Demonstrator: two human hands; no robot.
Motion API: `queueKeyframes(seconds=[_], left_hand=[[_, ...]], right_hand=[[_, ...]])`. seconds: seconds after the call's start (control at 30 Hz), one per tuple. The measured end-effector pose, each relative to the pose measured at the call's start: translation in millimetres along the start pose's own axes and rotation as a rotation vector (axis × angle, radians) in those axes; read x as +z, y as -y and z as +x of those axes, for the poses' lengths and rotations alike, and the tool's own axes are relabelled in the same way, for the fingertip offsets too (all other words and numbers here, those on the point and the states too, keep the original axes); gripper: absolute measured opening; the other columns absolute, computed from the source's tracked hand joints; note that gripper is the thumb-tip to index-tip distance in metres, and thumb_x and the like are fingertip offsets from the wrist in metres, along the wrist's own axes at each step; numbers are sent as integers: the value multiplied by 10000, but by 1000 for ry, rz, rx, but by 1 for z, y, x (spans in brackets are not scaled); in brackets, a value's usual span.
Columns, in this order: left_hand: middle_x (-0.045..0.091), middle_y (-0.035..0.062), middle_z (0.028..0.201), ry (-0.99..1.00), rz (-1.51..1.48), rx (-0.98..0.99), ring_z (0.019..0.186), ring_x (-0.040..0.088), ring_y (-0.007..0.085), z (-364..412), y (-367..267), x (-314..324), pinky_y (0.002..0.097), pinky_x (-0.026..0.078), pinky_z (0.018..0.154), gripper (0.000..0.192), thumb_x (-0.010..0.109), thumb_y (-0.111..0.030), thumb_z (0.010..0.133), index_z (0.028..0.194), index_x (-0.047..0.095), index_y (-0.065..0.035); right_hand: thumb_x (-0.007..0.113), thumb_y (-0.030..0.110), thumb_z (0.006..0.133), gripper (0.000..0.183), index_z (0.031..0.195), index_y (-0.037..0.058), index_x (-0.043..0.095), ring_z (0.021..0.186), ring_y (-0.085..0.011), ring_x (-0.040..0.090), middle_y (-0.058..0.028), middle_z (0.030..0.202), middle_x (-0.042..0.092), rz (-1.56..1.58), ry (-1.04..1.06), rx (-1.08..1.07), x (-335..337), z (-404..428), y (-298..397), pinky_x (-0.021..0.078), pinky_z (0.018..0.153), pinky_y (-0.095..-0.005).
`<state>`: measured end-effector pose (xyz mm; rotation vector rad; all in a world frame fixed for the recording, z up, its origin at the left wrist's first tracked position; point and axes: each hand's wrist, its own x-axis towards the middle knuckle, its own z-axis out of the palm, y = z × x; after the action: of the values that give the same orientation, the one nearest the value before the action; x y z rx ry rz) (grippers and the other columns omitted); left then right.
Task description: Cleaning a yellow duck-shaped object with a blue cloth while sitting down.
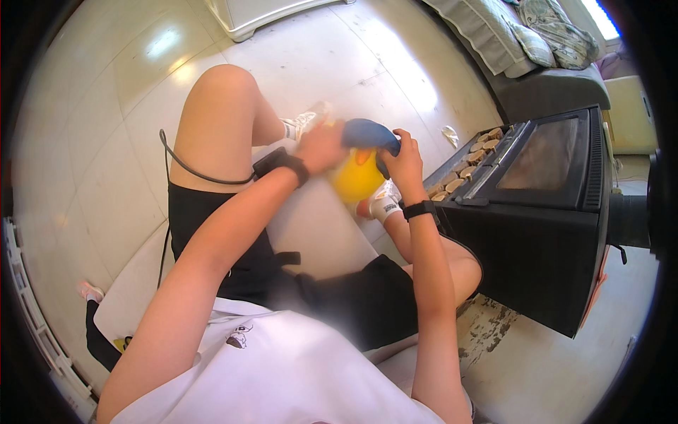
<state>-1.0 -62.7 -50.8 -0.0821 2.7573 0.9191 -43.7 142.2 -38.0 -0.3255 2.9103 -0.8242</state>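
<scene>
My right hand (407, 163) grips the right end of a blue piece (371, 133), whose material I cannot make out. It arches over a rounded yellow object (356, 179) with a small orange part (363, 157), which looks like a toy. A darker blue part also shows beside my right fingers. My left hand (322, 147) is blurred by motion at the left side of the yellow object and the blue piece. Whether its fingers close on either one is hidden by the blur. Both things are held above the pale seat (318, 228) between my legs.
To my right stands a black stove (519, 249) with a glass door (540, 153) and cut log ends (474, 158) along its front. A sofa (487, 37) is beyond it. A black cable (204, 177) loops over my left thigh. Crumpled white paper (450, 135) lies on the tiled floor.
</scene>
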Motion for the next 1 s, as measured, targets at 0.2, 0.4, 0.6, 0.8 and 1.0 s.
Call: queueKeyframes(seconds=[0.2, 0.4, 0.6, 0.8, 1.0], left_hand=[[635, 235, 954, -93, -254, 87, 900, 622, 389, 18, 6, 4, 460, 480, 761, 400, 545, -143, 785, 1163, 462, -45], [625, 262, 897, -107, -184, 158, 878, 607, 419, 23, 10, 17, 478, 467, 758, 372, 526, -131, 802, 1153, 453, -35], [613, 273, 917, -48, -253, 132, 854, 604, 417, 24, 8, 20, 454, 476, 746, 331, 544, -181, 830, 1110, 469, -22], [640, 182, 917, 6, -417, 153, 811, 631, 290, 30, 11, 16, 384, 498, 737, 391, 586, -261, 855, 1150, 497, -21], [627, 137, 1077, 159, -536, 134, 968, 612, 227, 22, 0, 3, 317, 484, 846, 609, 711, -328, 785, 1261, 474, -32]], right_hand=[[649, 210, 785, 463, 1214, 99, 517, 967, -371, 604, -184, 1072, 589, 5, 22, -97, 6, -1, -9, 492, 830, -434], [648, 213, 789, 426, 1179, 77, 543, 994, -365, 602, -195, 1073, 608, 110, 68, -54, 6, 2, -9, 488, 843, -422], [666, 216, 782, 429, 1161, 52, 550, 978, -354, 612, -191, 1046, 622, 115, 135, -78, -2, -6, 4, 491, 836, -408], [678, 217, 774, 390, 1099, 29, 577, 966, -345, 618, -194, 1001, 641, 173, 214, -25, -11, -7, 8, 495, 815, -402], [671, 249, 785, 379, 1106, 71, 581, 985, -355, 605, -179, 1028, 642, 165, 183, -37, -7, -10, 13, 476, 862, -418]])
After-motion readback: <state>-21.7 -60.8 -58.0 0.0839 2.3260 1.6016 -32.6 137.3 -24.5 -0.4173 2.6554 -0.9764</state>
